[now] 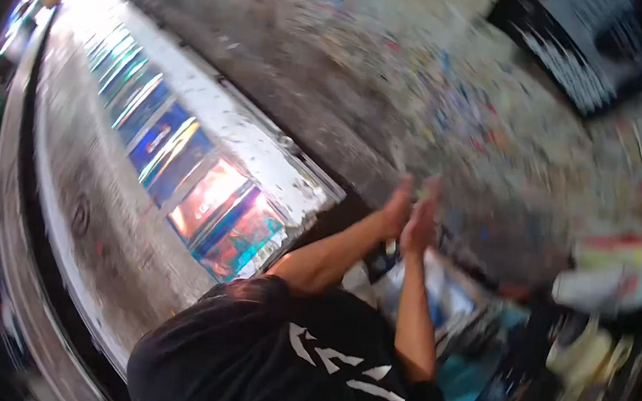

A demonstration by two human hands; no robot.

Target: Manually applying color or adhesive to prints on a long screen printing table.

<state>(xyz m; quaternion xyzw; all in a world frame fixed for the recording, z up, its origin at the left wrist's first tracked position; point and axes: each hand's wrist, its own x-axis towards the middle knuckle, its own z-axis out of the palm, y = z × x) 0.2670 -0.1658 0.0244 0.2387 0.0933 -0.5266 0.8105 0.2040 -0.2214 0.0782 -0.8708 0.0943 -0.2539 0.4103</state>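
Note:
My left hand (395, 210) and my right hand (420, 221) are raised side by side in front of my body, palms facing each other. Their fingers look stretched out, though motion blurs them. A narrow gap shows between the fingertips, and nothing can be seen held in either hand. Left of my left forearm lies a row of shiny foil sheets or packages (203, 195) in blue, pink and teal, on a long pale work surface (88, 229). A white raised strip (242, 124) runs along its far side and ends near my left forearm.
Many small coloured scraps litter the floor (429, 86). A black and grey printed box or bag (591, 49) lies at the far right. White and blue plastic (437, 289) and a heap of mixed cloth or bags (580, 357) lie right of my body.

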